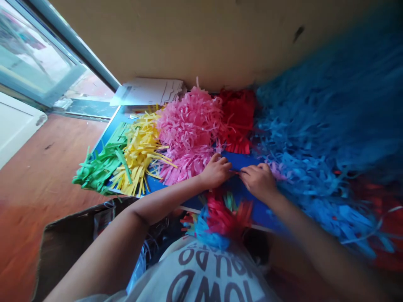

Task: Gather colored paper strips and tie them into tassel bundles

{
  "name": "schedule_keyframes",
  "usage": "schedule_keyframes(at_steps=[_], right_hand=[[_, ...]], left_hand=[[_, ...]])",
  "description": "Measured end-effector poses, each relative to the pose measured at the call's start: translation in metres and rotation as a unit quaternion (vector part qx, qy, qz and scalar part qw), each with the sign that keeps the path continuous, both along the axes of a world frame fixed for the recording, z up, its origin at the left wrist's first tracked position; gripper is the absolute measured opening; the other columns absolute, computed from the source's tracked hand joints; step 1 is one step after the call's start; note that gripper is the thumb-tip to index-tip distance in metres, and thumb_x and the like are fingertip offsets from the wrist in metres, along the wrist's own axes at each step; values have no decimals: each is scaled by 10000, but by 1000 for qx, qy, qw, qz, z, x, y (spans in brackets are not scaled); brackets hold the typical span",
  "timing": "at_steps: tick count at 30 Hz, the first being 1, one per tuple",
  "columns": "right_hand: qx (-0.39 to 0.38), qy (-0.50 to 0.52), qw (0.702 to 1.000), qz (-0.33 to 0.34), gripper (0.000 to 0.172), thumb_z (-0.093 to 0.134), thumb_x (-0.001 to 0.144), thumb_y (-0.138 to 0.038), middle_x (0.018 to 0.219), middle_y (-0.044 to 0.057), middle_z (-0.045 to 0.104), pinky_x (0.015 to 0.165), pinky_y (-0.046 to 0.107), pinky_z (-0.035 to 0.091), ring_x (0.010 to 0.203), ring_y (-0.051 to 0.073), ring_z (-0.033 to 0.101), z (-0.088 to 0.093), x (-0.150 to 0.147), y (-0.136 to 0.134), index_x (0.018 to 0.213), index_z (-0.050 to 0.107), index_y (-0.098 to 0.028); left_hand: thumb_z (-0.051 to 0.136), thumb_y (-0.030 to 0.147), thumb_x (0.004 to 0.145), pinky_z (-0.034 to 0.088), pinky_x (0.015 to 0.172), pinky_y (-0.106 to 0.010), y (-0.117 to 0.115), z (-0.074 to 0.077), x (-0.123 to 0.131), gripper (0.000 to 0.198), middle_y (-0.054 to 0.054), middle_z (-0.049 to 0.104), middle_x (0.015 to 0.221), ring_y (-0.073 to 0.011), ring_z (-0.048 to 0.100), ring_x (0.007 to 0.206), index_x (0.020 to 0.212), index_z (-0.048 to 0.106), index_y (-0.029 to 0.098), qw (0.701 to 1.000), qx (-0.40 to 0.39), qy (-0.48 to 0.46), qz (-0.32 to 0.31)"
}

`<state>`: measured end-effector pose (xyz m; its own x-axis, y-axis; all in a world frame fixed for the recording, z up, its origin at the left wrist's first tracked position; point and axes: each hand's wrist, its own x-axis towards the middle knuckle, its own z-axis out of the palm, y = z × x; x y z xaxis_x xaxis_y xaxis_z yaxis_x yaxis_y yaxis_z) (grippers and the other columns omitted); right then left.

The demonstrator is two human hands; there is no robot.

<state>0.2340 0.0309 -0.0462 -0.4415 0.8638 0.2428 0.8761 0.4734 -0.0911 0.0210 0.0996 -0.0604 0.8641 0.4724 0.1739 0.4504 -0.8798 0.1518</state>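
My left hand [216, 171] and my right hand [258, 179] are closed in pinches over the blue table [242, 158], a small gap between them. A thin, dark reddish strip [234, 172] spans that gap, gripped at each end; it looks like twisted tissue paper, though blur hides its detail. Below the hands, at the table's front edge, a bunch of red, blue, green and orange paper fringe [217, 218] hangs against the grey shirt. Whether the strip joins this bunch I cannot tell. Pink fringed paper [192, 121] lies just beyond my left hand.
Green fringe [105, 163] and yellow fringe [140, 147] lie at the table's left end. Red fringed paper [237, 119] sits by the wall. A large blue fringe heap [327, 126] fills the right. White sheets [147, 91] lie at the back; a dark box [69, 239] stands below left.
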Motion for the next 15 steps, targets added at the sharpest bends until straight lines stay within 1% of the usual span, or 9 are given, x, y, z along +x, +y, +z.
schedule_keyframes(at_steps=[3,5,7,9,11,12,13,14,15], right_hand=[[52,-29,998,35,268,485,961,-125,807,39,709,817,371,285,741,164,543,-9,-5,5,769,664,-177],[85,-21,995,39,258,502,946,-120,742,32,688,804,361,307,692,161,545,-12,-7,10,738,645,-174],[106,15,994,34,236,521,947,-146,746,36,699,784,354,335,683,162,576,-6,-11,10,755,654,-173],[105,81,991,10,236,512,966,-194,809,57,731,776,350,369,724,174,626,10,-14,3,811,690,-176],[45,181,982,-25,264,498,983,-283,911,78,753,798,346,416,819,199,669,35,-18,-9,891,730,-196],[-20,239,970,-40,282,502,982,-345,956,80,755,806,344,442,865,212,679,50,-19,-15,929,744,-211],[-107,302,946,-50,301,518,970,-411,969,75,754,795,338,468,884,221,682,65,-21,-20,947,752,-224],[-204,362,908,-53,322,549,942,-476,941,67,750,753,328,488,861,224,680,80,-23,-24,931,756,-230],[-301,409,860,-50,341,588,907,-526,890,58,742,698,318,497,810,219,671,94,-25,-26,905,756,-229]], left_hand=[[474,271,1006,326,992,-465,-3,-10,7,278,-67,697,1004,-217,558,943,932,737,217,999,28,-8,-15],[463,256,1003,343,970,-464,-3,-11,11,290,-66,703,952,-211,574,896,910,734,206,999,46,-10,-13],[486,260,998,356,959,-456,-2,-4,10,261,-51,710,912,-204,594,866,929,733,210,997,71,-24,3],[525,253,988,353,983,-439,-4,15,1,207,-37,725,941,-191,616,882,1004,730,230,993,106,-51,5],[533,248,993,335,1023,-417,-11,42,-14,205,-23,739,1012,-167,632,921,1083,716,264,986,142,-90,-23],[525,258,1003,325,1039,-405,-16,56,-23,215,-15,742,1048,-154,638,940,1114,707,283,980,158,-113,-47],[518,272,1011,317,1050,-394,-21,70,-30,220,-1,746,1066,-141,642,947,1134,698,304,973,170,-140,-72],[519,288,1015,313,1060,-385,-27,83,-37,216,14,751,1064,-128,647,942,1136,695,319,966,177,-166,-89],[525,300,1015,314,1065,-376,-31,94,-42,204,25,758,1049,-119,653,927,1123,696,326,961,180,-190,-93]])
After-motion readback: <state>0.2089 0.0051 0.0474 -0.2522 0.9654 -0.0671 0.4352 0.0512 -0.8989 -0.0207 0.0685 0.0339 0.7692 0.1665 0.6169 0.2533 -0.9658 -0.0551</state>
